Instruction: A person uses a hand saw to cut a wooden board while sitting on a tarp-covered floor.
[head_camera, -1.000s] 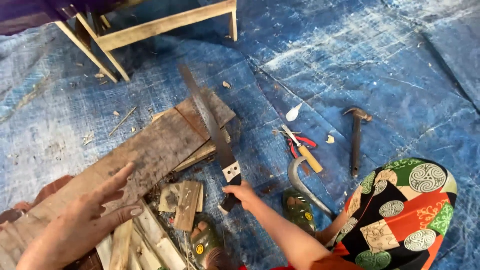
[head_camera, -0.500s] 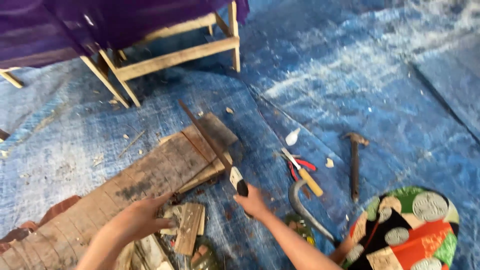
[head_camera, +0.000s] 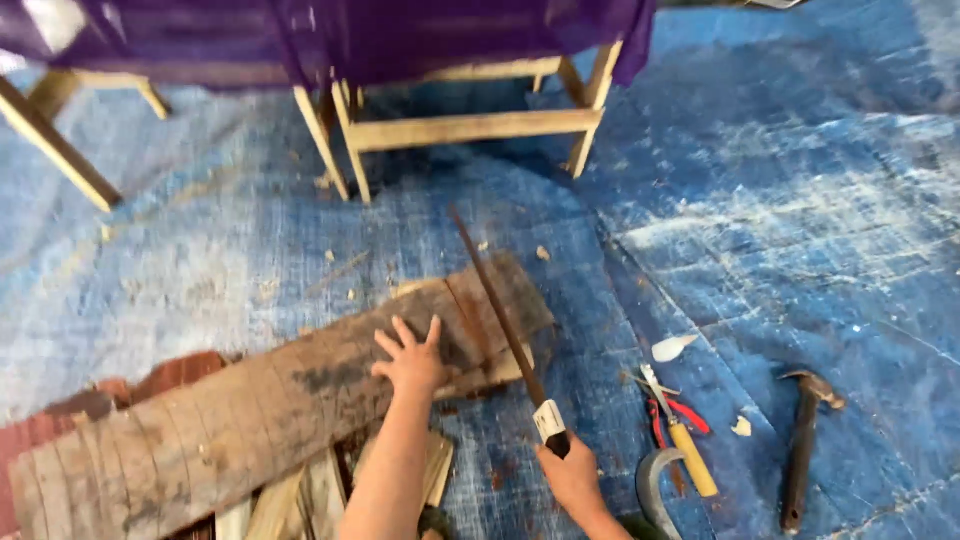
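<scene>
Left hand (head_camera: 410, 362) is flat on the plank (head_camera: 270, 400), fingers spread, pinning it to the tarp (head_camera: 800, 230). Right hand (head_camera: 572, 478) is clenched on the saw (head_camera: 500, 320) handle at 5 o'clock, blade across the plank's far end. I'd keep weight on the plank and stroke long and straight. No containers anywhere, just a hammer (head_camera: 803, 445) at 4 o'clock.
</scene>
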